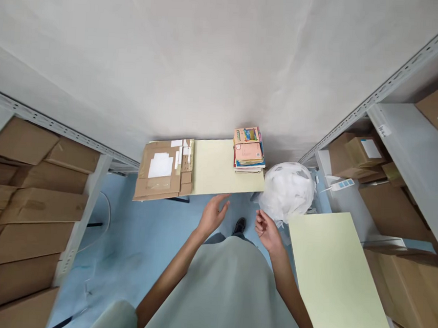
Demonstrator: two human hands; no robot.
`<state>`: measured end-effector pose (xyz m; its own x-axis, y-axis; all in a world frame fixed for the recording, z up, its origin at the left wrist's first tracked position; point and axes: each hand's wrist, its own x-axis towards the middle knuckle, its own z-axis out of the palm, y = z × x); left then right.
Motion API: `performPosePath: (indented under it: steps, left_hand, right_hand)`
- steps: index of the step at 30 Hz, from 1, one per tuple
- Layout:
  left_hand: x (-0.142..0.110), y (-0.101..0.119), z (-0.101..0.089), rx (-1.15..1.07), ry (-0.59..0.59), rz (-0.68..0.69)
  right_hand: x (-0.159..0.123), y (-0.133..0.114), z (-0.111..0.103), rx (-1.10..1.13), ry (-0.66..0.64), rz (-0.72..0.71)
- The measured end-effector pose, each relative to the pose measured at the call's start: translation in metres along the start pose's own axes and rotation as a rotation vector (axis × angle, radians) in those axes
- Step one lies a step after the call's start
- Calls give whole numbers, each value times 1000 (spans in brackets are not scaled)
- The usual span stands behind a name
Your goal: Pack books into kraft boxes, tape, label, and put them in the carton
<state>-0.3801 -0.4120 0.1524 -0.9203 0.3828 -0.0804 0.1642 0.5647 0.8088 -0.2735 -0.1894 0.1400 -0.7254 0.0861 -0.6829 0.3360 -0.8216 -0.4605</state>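
Note:
My left hand (213, 215) hovers just in front of the near edge of a narrow pale yellow table (212, 168). Its fingers are stretched out and nothing is in them. Lower right of the table's edge, my right hand (267, 230) hangs in the air with its fingers loosely curled, and I see nothing held there. A stack of books (249, 152), with pink covers on top, stands at the table's right end. Flattened cardboard boxes (160, 169) with white labels lie at its left end. Neither hand touches these things.
A bundle in white plastic (288, 189) stands right of the table. A second pale yellow tabletop (339, 283) is at my right. Shelves of cardboard boxes (42, 206) rise on both sides. A power strip (342, 184) rests on the right shelf. A cable (108, 222) loops over the blue floor.

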Motion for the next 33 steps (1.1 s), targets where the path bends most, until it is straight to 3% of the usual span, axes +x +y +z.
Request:
performPosePath:
  steps: [5, 12, 21, 28, 30, 33]
  left_hand:
    - [44, -4, 9, 43, 27, 12]
    - [104, -15, 24, 80, -33, 120]
    - [222, -18, 41, 197, -111, 290]
    - [328, -20, 37, 268, -187, 381]
    - [344, -24, 38, 294, -211, 380]
    - [347, -32, 38, 316, -222, 399]
  right_hand:
    - [33, -36, 16, -34, -10, -7]
    - [53, -52, 29, -47, 47, -78]
    - [57, -63, 63, -44, 186, -173]
    - [63, -58, 97, 5, 283, -273]
    - [63, -51, 104, 29, 313, -291]
    - [63, -37, 110, 61, 369, -311]
